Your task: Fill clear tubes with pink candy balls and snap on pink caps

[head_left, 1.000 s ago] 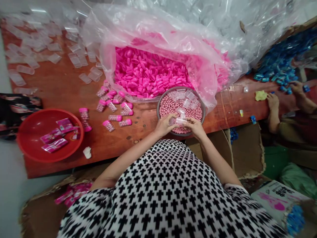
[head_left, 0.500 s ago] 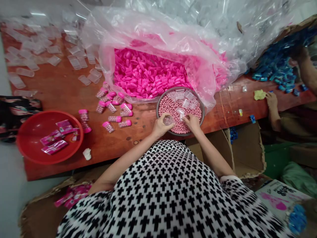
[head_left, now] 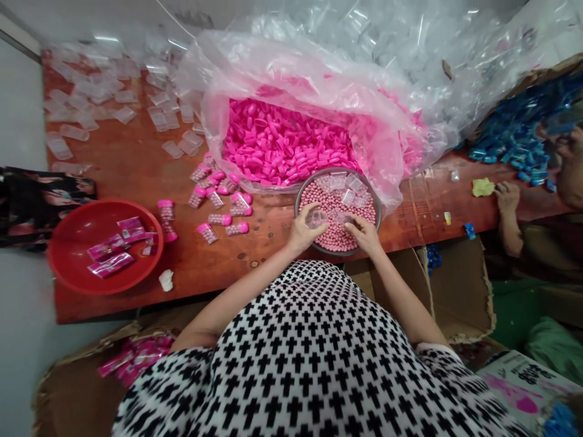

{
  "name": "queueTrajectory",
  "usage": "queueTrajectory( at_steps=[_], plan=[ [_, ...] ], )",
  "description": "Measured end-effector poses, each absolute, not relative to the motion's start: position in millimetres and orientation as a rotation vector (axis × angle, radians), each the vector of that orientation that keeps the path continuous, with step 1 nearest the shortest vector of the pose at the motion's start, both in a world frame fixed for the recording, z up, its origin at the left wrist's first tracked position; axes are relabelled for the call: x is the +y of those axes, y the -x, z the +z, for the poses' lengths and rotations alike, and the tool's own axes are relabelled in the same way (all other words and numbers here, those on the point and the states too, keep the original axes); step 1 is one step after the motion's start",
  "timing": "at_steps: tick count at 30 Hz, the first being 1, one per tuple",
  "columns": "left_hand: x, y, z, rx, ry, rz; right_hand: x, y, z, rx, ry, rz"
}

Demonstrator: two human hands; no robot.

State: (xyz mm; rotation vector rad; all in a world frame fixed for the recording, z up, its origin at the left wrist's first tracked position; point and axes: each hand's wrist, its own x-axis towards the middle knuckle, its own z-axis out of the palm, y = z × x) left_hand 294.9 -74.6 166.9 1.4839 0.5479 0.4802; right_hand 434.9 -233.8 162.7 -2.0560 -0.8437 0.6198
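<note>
A round grey bowl (head_left: 379, 212) of small pink balls (head_left: 341, 237) stands at the table's front edge. Over its left side, my left hand (head_left: 306, 230) is curled around a clear plastic container (head_left: 317, 218). My right hand (head_left: 364, 233) is over the bowl's right side, its thumb and fingers closed on another clear container (head_left: 339, 217), which is blurred. More clear containers (head_left: 350, 189) lie on the balls at the back of the bowl. Left of the bowl lie several ball-filled containers with pink caps (head_left: 220, 220).
Behind the bowl lies an open plastic bag of pink caps (head_left: 291, 145). A red basin (head_left: 68, 255) with pink packets stands left. Clear containers (head_left: 91, 97) are scattered back left. At right are another person's hand (head_left: 507, 197), a yellow cloth (head_left: 483, 187) and blue pieces (head_left: 523, 145).
The view has shifted, so the table sits further right. Both hands stay over the bowl; my right hand has drawn slightly away from my left with its container.
</note>
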Motion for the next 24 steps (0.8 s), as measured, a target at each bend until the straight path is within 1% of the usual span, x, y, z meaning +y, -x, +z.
queueTrajectory(
  at_steps=[2, 5, 7, 9, 12, 15, 20, 24],
  plan=[
    [-74, -298, 172, 0.525, -1.46, 0.502, -231, -432, 173, -1.0, 2.122, 0.542],
    [-69, -301, 173, 0.529, -1.442, 0.493, -225, -432, 186, -1.393, 2.233, 0.445],
    [-66, -303, 169, 0.541, -1.392, 0.402, -220, -432, 193, -1.624, 2.194, 0.42],
    [-66, -305, 164, 0.541, -1.312, 0.283, -214, -430, 197, -1.714, 2.107, 0.405],
    [-68, -305, 161, 0.546, -1.182, 0.21, -204, -422, 201, -1.589, 1.993, 0.394],
    [-72, -302, 166, 0.558, -1.107, 0.223, -196, -411, 203, -1.283, 1.893, 0.464],
    [-71, -294, 176, 0.582, -1.06, 0.241, -189, -403, 196, -0.73, 1.647, 0.688],
    [-68, -290, 175, 0.488, -1.089, 0.257, -190, -406, 196, -0.669, 1.558, 0.988]
  ],
)
